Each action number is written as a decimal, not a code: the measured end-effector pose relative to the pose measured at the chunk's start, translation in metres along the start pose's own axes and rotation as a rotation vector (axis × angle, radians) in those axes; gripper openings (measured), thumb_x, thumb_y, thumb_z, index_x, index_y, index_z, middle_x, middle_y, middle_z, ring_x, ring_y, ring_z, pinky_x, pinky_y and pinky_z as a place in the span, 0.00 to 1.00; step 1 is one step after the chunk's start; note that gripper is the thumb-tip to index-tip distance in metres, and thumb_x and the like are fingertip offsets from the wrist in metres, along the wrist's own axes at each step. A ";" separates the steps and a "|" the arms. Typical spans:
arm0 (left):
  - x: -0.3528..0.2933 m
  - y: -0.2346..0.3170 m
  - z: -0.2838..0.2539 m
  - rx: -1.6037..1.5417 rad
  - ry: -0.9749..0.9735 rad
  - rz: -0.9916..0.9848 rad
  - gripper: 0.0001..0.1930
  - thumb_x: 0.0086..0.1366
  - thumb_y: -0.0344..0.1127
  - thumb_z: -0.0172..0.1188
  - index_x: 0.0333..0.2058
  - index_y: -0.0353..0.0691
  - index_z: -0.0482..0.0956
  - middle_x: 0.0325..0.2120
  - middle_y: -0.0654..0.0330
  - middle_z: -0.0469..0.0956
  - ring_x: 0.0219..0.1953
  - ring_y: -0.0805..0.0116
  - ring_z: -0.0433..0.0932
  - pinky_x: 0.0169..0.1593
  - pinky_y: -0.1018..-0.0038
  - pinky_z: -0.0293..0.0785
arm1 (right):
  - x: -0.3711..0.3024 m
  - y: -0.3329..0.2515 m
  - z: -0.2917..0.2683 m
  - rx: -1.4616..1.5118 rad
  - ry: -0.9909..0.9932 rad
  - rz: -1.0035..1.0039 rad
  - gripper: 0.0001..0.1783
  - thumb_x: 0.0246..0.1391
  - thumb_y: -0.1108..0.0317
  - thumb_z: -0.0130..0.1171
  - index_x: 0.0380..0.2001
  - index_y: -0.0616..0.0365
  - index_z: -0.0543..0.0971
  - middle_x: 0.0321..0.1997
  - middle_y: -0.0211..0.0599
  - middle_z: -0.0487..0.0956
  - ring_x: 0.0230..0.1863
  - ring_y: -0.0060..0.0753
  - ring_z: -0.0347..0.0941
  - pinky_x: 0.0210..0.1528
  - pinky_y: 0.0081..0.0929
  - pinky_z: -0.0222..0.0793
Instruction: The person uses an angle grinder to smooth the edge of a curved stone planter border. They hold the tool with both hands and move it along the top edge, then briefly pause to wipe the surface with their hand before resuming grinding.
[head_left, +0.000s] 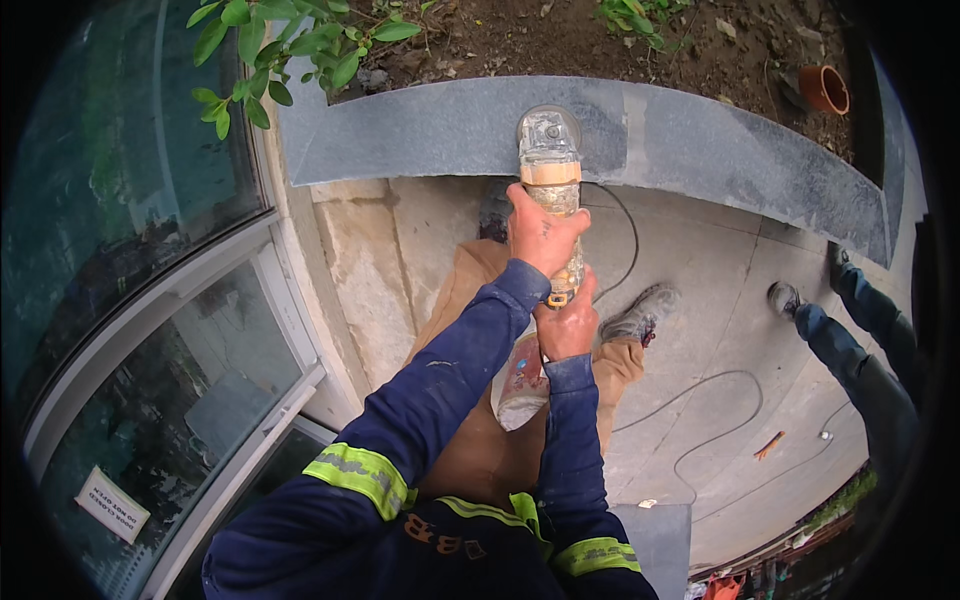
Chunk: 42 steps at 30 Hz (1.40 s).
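Note:
A dusty angle grinder (552, 174) with a yellowish body lies lengthwise away from me. Its round disc end rests on or just over the grey stone coping (420, 130) of a planter. My left hand (541, 238) is wrapped around the middle of the grinder's body. Closer to me, my right hand (568, 322) grips the rear end, with its fingers partly hidden. From there a dark cord (636, 240) loops away to the right. Below my hands, a whitish, red-marked container (522, 390) shows between my legs, partly covered by my forearms.
Soil (520, 40) fills the planter, with a leafy branch (290, 50) at left and an orange pot (823, 90) at right. A glass door (220, 400) stands left. Another person's legs (850, 340) are at right. A cable (720, 375) snakes over the paving.

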<state>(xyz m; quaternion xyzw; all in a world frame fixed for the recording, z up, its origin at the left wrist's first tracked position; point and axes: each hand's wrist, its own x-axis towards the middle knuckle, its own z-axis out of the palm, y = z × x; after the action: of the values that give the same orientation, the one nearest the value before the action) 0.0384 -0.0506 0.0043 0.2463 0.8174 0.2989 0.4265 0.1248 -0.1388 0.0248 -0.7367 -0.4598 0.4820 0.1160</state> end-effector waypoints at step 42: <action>0.003 -0.001 -0.003 -0.034 -0.017 -0.008 0.34 0.45 0.39 0.71 0.44 0.30 0.60 0.37 0.41 0.78 0.40 0.46 0.80 0.47 0.59 0.74 | 0.001 0.001 0.002 0.018 -0.013 0.004 0.43 0.39 0.73 0.64 0.60 0.59 0.58 0.32 0.63 0.79 0.37 0.70 0.75 0.39 0.53 0.71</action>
<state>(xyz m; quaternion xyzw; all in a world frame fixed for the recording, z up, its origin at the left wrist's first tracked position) 0.0346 -0.0503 0.0033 0.2383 0.8095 0.3089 0.4387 0.1237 -0.1390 0.0227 -0.7335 -0.4548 0.4910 0.1188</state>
